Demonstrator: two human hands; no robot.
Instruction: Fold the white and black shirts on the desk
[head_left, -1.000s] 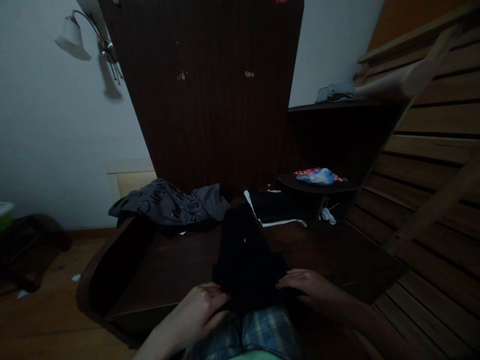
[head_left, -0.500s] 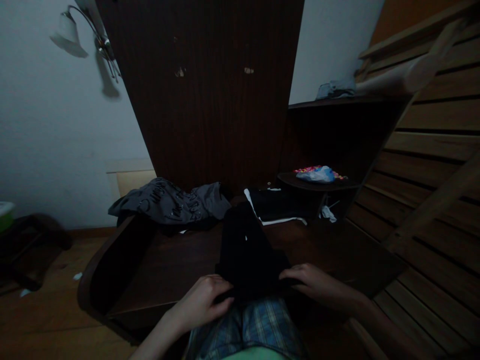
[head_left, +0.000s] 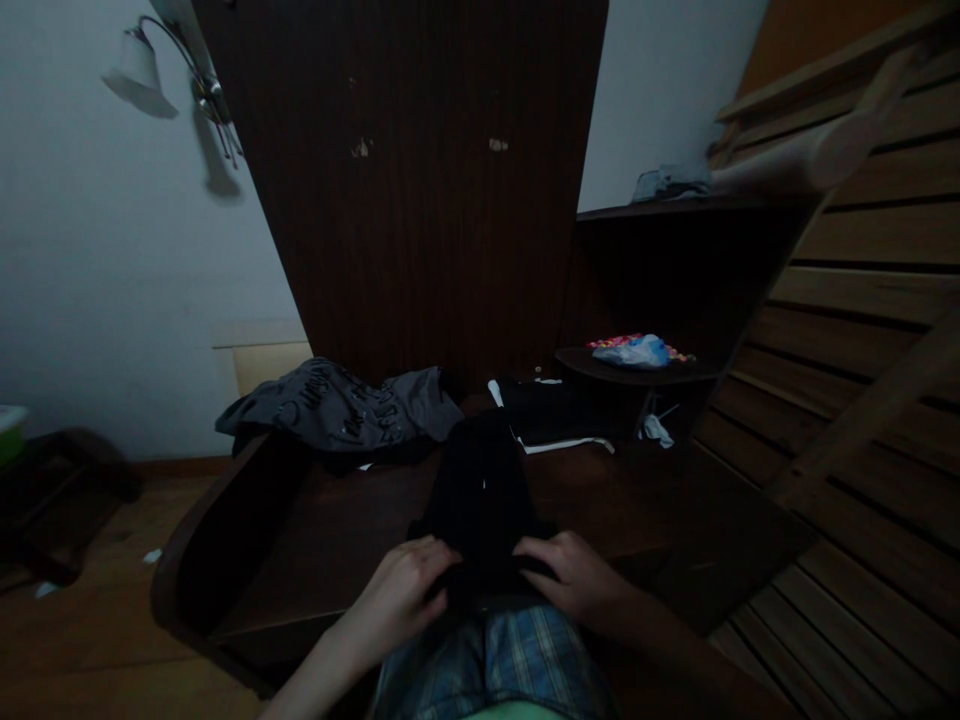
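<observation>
A black garment (head_left: 480, 490) lies lengthwise on the dark wooden table (head_left: 330, 540) straight ahead of me. My left hand (head_left: 401, 600) pinches its near edge from the left, fingers curled round the cloth. My right hand (head_left: 574, 580) grips the same near edge from the right. Both hands sit close together just above my lap, where plaid shorts (head_left: 502, 665) show.
A grey printed shirt (head_left: 341, 410) is heaped at the table's far left. A folded black garment with white trim (head_left: 551, 415) lies at the far middle. A dark wardrobe (head_left: 420, 180) stands behind, a side shelf with a blue bag (head_left: 634, 352) to the right, slatted wood (head_left: 862, 400) beyond.
Both hands have drawn inward along the black garment's near edge, the right hand most, narrowing the cloth between them.
</observation>
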